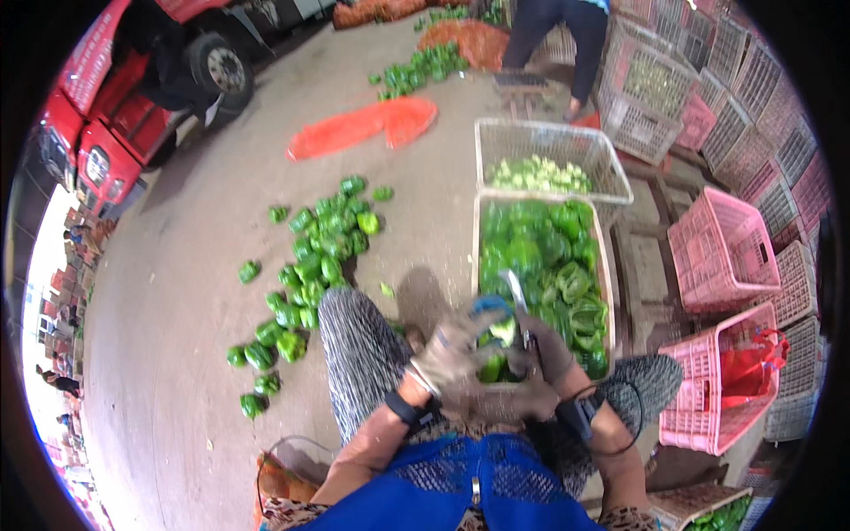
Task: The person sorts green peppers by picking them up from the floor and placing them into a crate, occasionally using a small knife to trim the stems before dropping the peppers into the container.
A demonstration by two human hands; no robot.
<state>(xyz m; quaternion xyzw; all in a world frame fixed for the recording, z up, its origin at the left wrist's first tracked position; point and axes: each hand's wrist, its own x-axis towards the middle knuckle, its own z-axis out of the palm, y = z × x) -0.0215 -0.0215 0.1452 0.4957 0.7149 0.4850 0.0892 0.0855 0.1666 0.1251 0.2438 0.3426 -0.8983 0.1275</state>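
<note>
My left hand (455, 352), in a pale, soiled glove, holds a green bell pepper (505, 330) with its pale cut part showing. Motion blurs its fingers, and a blue band shows near their tips. My right hand (548, 352), in a darker glove, grips a knife with a short curved blade (514, 292) pointing away from me. Both hands are close together above the near end of a pale plastic crate (476, 259) between my knees. Inside lie many green bell peppers (524, 232), several visibly cut open and hollow. Beyond it, a second crate (544, 125) contains pale green pepper cores (541, 174).
Whole bell peppers (315, 265) lie heaped on the concrete floor to my left. Farther off are an orange-red mesh bag (362, 133), a person (554, 33) and a red truck (99, 152). Pink crates (724, 259) and tall crate stacks (750, 133) line the right.
</note>
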